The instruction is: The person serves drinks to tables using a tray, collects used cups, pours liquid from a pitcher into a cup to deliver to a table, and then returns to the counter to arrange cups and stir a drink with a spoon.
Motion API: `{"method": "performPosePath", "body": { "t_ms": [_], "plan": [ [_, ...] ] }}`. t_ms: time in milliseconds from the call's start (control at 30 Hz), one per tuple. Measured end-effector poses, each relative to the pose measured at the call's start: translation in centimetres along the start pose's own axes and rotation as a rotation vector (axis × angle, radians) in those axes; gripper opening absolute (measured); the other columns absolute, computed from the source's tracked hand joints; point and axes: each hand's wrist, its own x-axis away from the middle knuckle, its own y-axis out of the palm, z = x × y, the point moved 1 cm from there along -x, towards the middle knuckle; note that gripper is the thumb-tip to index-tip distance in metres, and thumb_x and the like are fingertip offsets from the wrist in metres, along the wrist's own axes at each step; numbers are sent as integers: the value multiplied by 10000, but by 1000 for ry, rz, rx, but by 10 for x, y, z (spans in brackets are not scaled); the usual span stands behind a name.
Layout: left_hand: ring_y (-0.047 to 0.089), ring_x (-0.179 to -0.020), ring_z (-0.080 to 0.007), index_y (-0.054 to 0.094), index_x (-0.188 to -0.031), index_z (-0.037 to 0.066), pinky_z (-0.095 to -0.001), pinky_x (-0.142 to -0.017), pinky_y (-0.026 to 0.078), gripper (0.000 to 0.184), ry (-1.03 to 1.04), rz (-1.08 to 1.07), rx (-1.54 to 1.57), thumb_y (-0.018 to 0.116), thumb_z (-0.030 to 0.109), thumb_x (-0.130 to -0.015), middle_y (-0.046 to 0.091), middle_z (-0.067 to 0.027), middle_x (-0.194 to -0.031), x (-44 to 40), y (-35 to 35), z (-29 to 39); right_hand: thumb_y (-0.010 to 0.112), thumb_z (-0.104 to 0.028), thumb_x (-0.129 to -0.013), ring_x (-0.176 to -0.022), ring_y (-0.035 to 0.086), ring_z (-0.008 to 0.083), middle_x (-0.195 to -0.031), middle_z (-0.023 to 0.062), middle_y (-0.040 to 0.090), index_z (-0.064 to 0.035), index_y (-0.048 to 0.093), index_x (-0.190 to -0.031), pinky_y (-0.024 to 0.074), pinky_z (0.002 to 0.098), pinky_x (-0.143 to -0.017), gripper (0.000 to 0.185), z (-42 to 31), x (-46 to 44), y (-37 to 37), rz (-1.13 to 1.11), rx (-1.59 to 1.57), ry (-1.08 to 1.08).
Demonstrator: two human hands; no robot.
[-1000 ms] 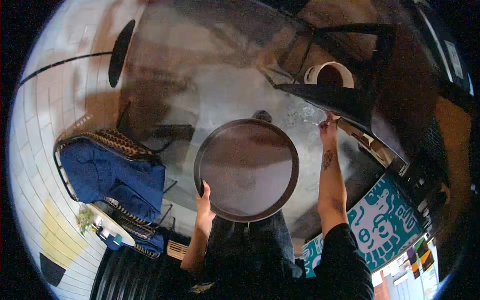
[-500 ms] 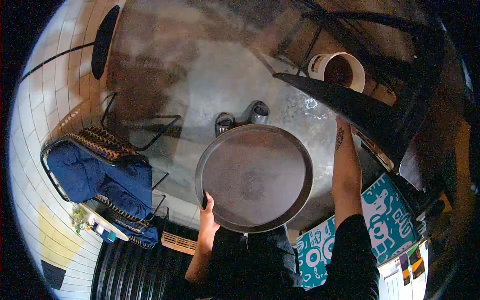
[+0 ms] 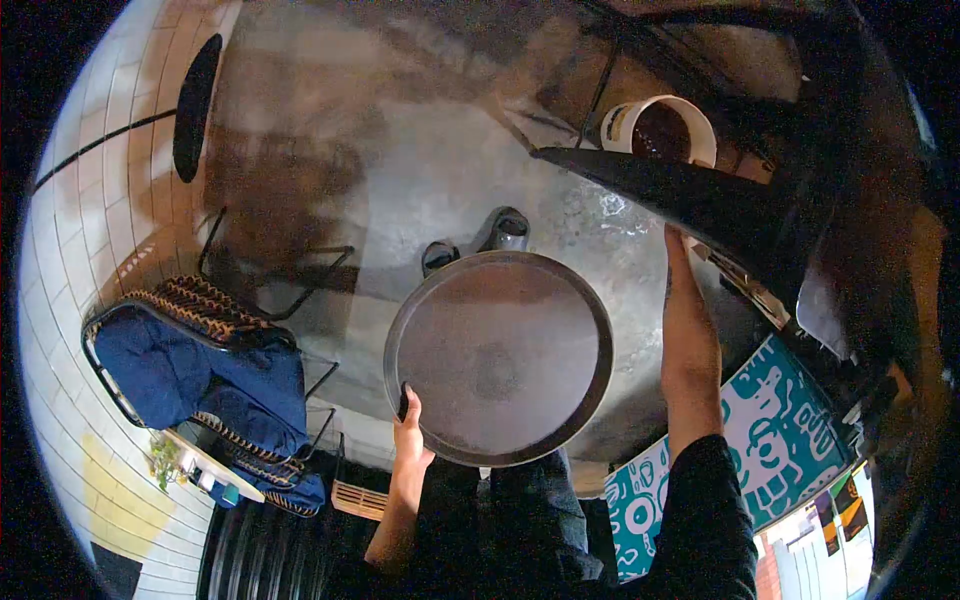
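Note:
My left hand (image 3: 410, 432) holds a round brown serving tray (image 3: 500, 350) by its left rim, thumb on top and the other fingers hidden beneath. The tray lies roughly level before my body, with nothing on it. My right forearm (image 3: 692, 340) stretches forward to the edge of a dark panel (image 3: 700, 200), where the hand passes out of sight. Its fingers are hidden, so whether they grip anything does not show. Beyond that edge is a white bucket (image 3: 622, 128) with dark contents.
Stacked woven chairs with navy cloth (image 3: 150, 365) stand at the left by a white tiled wall (image 3: 60, 400). A teal patterned panel (image 3: 770, 440) is at the lower right. My shoes (image 3: 508, 230) are on the grey concrete floor (image 3: 430, 150).
The view has shifted slightly. The tray sits a little further left in it, still in my left hand. My right forearm has turned, and its dark marking is now mostly out of sight.

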Motion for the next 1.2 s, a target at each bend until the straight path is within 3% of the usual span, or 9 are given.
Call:
{"method": "performPosePath", "body": {
  "t_ms": [233, 433, 533, 600, 767, 800, 867, 1133, 1200],
  "plan": [
    [463, -1200, -330, 311, -1377, 70, -525, -934, 443, 721, -60, 7, 4, 633, 446, -853, 403, -158, -1367, -9, -9, 8, 528, -90, -904, -537, 473, 186, -700, 41, 528, -107, 526, -939, 435, 349, -513, 39, -25, 27, -15, 11, -241, 197],
    [505, -1150, -312, 346, -1344, 21, -491, -893, 478, 683, 103, -155, -36, 630, 418, -867, 436, -159, -1329, -52, -58, 18, 550, -260, -939, -618, 470, 172, -706, 36, 488, -48, 528, -960, 448, 324, -616, 214, -57, 115, -81, -412, -703, 504],
    [546, -1088, -294, 429, -1286, -14, -478, -866, 493, 626, 202, -298, -91, 640, 400, -866, 499, -151, -1264, -10, -36, 55, 543, -309, -940, -631, 463, 111, -732, 10, 507, -84, 569, -884, 399, 267, -567, 233, -100, 194, -136, -479, -609, 403],
    [559, -1067, -285, 463, -1262, -26, -471, -864, 495, 608, 287, -78, -341, 641, 400, -866, 521, -154, -1236, 29, -21, 73, 499, -387, -957, -628, 438, 83, -680, -3, 481, -83, 554, -816, 381, 252, -574, 340, -128, 248, -167, -442, -541, 314],
    [529, -1128, -296, 437, -1275, -51, -478, -900, 483, 731, 328, -279, -555, 648, 487, -828, 494, -188, -1266, 35, -18, 76, 498, -377, -956, -601, 503, 88, -659, -8, 527, -45, 573, -862, 410, 248, -573, 353, -174, 363, -268, -460, -433, 292],
    [442, -1227, -275, 362, -1380, 51, -502, -992, 394, 758, 254, -522, -566, 615, 516, -837, 419, -109, -1375, 54, -6, 72, 496, -365, -957, -597, 502, 89, -658, -5, 538, -38, 581, -867, 410, 248, -573, 349, -172, 384, -288, -475, -470, 302],
    [416, -1256, -284, 316, -1406, 59, -498, -1003, 383, 767, 174, -458, -698, 584, 522, -855, 382, -110, -1408, 71, 13, 53, 492, -366, -958, -609, 510, 90, -642, -2, 543, -35, 591, -850, 414, 248, -584, 362, -172, 423, -325, -482, -432, 211],
    [422, -1239, -292, 344, -1358, 5, -478, -992, 410, 735, 230, -1033, -1190, 641, 446, -850, 422, -158, -1352, 155, 66, -134, 513, -268, -963, -559, 504, 73, -623, 1, 528, -16, 583, -825, 427, 239, -543, 297, -119, 574, -467, -59, -708, 261],
    [445, -1216, -321, 326, -1354, -16, -510, -959, 434, 751, 355, -707, -1447, 649, 433, -847, 443, -191, -1326, 179, 75, -199, 526, -273, -954, -554, 491, 70, -616, -19, 517, -22, 587, -842, 410, 233, -526, 282, -88, 586, -499, 129, -657, 253]
  ]
}}
